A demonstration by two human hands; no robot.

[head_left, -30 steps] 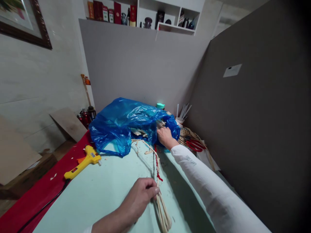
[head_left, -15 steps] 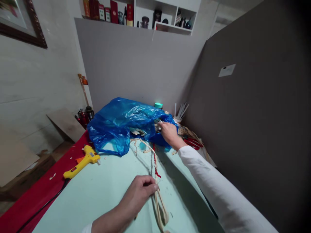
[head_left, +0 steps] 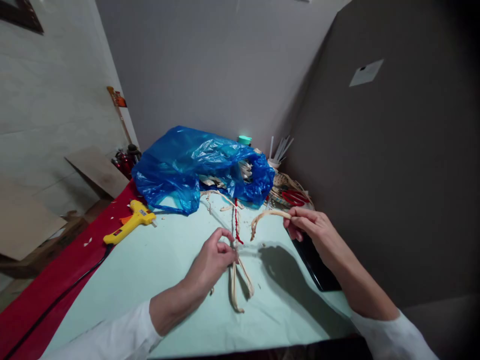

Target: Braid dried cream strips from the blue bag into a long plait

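My left hand (head_left: 214, 255) pinches a bundle of pale straw strips (head_left: 237, 281) that lies on the mint-green table top (head_left: 157, 280), where a red cord (head_left: 236, 226) is tied to it. My right hand (head_left: 313, 230) is raised to the right of it, fingers closed on one curved pale strip (head_left: 267, 217) held above the table. Behind both hands lies a crumpled blue plastic bag (head_left: 195, 167) with more pale strips showing in its opening.
A yellow glue gun (head_left: 129, 227) with a black cable lies left on the red cloth edge (head_left: 56, 285). Red-handled scissors (head_left: 294, 196), a woven piece and a cup of sticks (head_left: 276, 156) sit at the back right. A dark flat object (head_left: 313, 260) lies below my right hand. Grey partitions wall in the back and right.
My right hand came back from the blue bag's opening toward me, now holding a curved strip. The left hand kept its pinch on the bundle. The camera tilted down.
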